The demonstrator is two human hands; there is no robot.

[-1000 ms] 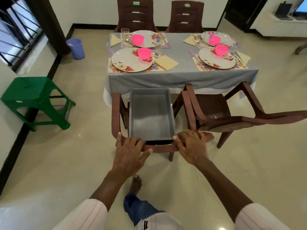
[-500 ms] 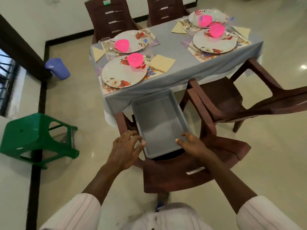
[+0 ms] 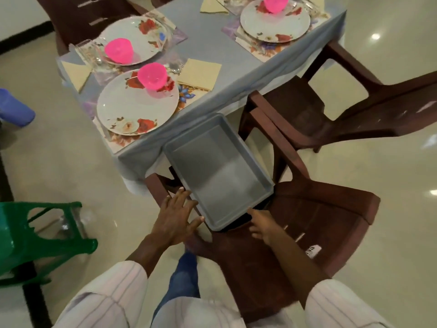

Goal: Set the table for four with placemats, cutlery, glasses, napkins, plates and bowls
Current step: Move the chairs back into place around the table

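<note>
Fingers of the left hand [image 3: 176, 221] and right hand [image 3: 264, 227], spread and holding nothing, have moved from the brown plastic chair [image 3: 319, 221] back to the near corners of the empty grey plastic tray [image 3: 220, 176]; white floral plates [image 3: 132, 107] and pink plastic bowls [image 3: 152, 75] stand laid on the tabletop [image 3: 212, 43] beyond the tray.

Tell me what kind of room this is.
Probably a home dining room: a cloth-covered table set with floral plates and pink bowls, with brown plastic chairs drawn up to it.
</note>
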